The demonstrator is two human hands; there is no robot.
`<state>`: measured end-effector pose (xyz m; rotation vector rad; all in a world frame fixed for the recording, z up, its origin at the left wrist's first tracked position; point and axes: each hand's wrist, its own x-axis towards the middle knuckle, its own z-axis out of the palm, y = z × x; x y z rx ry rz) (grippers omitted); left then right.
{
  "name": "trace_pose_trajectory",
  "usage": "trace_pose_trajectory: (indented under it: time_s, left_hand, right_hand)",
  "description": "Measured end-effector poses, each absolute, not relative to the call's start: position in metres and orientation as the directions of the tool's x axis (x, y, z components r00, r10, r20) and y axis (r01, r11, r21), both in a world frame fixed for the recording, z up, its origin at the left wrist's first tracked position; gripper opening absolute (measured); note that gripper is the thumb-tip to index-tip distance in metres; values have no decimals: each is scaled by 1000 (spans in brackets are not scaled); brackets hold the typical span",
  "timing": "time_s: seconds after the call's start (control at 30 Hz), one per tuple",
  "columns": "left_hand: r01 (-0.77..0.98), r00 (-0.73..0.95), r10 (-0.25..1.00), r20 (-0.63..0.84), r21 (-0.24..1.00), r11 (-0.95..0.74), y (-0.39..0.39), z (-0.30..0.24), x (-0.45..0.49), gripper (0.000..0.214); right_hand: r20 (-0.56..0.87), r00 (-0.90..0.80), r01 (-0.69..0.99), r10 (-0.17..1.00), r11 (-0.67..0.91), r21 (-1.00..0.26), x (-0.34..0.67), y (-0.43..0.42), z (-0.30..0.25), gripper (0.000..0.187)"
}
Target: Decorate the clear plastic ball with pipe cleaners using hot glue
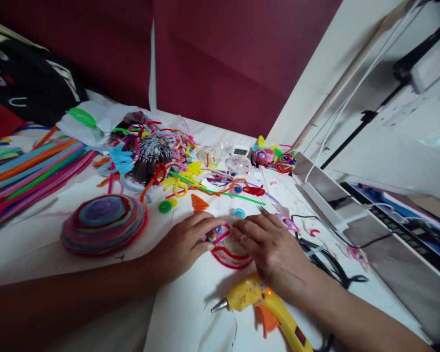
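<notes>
In the middle of the table sits a clear rounded piece (230, 249) edged with red pipe cleaner, with a pink pipe cleaner strip (220, 237) and a purple eye shape on it. My left hand (181, 242) pinches its left side between thumb and fingers. From the right, my right hand (275, 247) presses bent fingers onto the top, hiding part of the piece. Just below my right hand lies a yellow hot glue gun (254, 292), its red light lit and metal nozzle pointing left. An orange pipe cleaner triangle (200, 203) lies beyond my left hand.
On the left stands a large coiled pipe cleaner disc (102, 222) beside long pipe cleaners (33, 171). A tangled pile of pieces (179, 146) spreads at the back. A black cable (326, 259) and a grey tray wall (381, 254) border the right side.
</notes>
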<state>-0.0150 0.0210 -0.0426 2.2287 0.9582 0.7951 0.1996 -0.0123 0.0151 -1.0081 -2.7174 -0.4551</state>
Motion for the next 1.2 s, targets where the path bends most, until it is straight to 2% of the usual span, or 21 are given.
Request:
trace_pose_trajectory:
  time_s: [0.3,0.57,0.8,1.2]
  left_hand:
    - [410,570,772,281,717,-563,21,-43,-15,44]
    - [387,570,776,270,745,-543,22,-45,-15,45]
    - [323,519,814,261,822,-470,20,-46,-14,46]
    - [333,535,808,247,817,-471,20,-46,-14,43]
  right_hand:
    - [307,-722,680,620,718,150,200,-8,14,29]
    - [320,-723,681,612,708,186,201,-10,15,25]
    - [308,-730,675,611,715,180,200,-9,15,25]
    - [322,-726,673,607,723,155,200,-9,14,28]
